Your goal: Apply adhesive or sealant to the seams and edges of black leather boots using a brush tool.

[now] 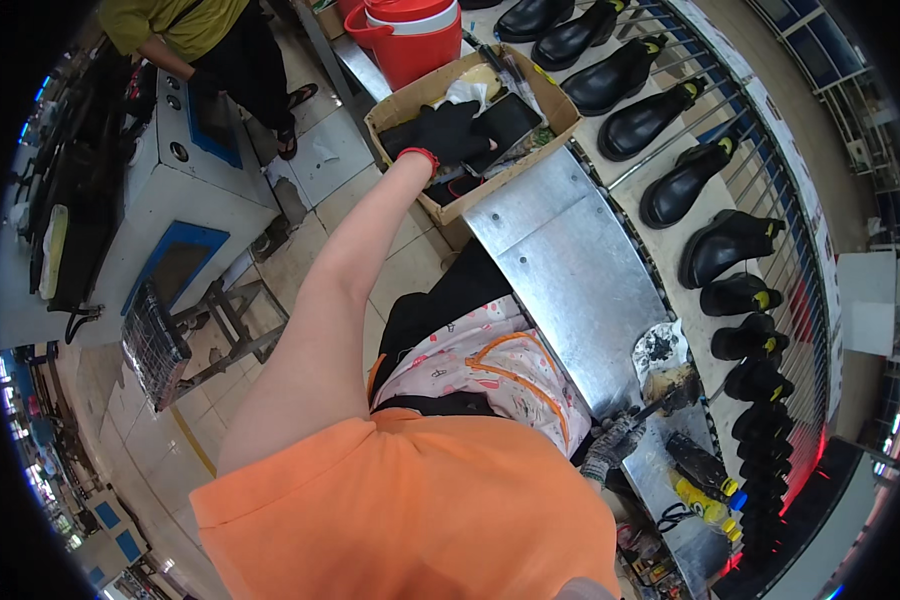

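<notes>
My left hand point(445, 130), in a black glove with a red band at the wrist, reaches up into an open cardboard box point(560, 118). It lies on black flat pieces point(510, 118) beside white paper inside the box; I cannot see whether its fingers grip anything. My right hand point(610, 442), in a grey speckled glove, sits low at the metal bench point(570, 260). It is closed around a dark brush handle point(652, 406) that points toward a dirty glue pot point(670, 378).
A row of black boots point(685, 180) stands on a curved wire rack along the right. A red bucket with a white lid point(410, 35) is behind the box. Yellow-capped bottles point(705, 500) lie on the bench. Another person point(185, 30) stands by a grey and blue machine point(185, 200).
</notes>
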Demonstrator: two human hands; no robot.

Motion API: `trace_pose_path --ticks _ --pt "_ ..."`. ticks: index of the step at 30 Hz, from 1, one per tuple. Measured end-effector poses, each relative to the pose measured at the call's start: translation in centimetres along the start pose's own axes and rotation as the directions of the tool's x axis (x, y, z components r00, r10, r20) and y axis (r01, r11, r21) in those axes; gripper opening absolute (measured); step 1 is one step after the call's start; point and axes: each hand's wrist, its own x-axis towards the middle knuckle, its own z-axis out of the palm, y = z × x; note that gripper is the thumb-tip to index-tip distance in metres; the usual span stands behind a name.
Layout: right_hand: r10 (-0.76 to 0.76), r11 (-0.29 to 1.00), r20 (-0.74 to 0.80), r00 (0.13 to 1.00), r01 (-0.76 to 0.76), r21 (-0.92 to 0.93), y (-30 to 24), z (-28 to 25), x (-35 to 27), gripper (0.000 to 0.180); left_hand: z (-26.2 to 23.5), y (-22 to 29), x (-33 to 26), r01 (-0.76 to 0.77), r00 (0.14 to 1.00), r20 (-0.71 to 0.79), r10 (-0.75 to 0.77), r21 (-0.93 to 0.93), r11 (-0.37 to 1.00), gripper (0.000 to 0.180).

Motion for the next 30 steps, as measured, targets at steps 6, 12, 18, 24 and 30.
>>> trace_pose_path --ticks 6,12,18,24,30 --pt "-0.004 0.999 0.005 1.0 0.004 0.034 -0.2 0.2 -0.1 0.029 0.5 0.9 0.4 0.143 0.979 0.176 -0.103 -0.232 0.962 0.064" --pt "0.064 0.998 -0.041 0.997 -0.065 -0.02 -1.5 0.9 -0.4 0.018 2.1 -1.5 1.8 0.071 0.995 0.08 -0.054 -0.239 0.968 0.055" --pt "0.044 0.997 -0.043 0.998 -0.046 -0.055 -1.9 1.2 -0.5 0.018 2.5 -2.3 0.9 0.087 0.875 -0.472 -0.105 -0.061 0.994 0.052" --pt "0.143 0.98 -0.003 0.99 -0.141 0.139 -1.6 0.3 -1.2 0.019 -0.5 -9.7 -2.0 -0.184 0.604 -0.651 -0.46 -0.675 0.715 0.025" --pt "0.126 0.989 0.007 0.992 -0.126 0.071 -1.8 -0.8 -1.0 0.015 0.7 -14.2 -6.1 0.026 0.572 -0.555 -0.604 -0.724 0.69 0.036"
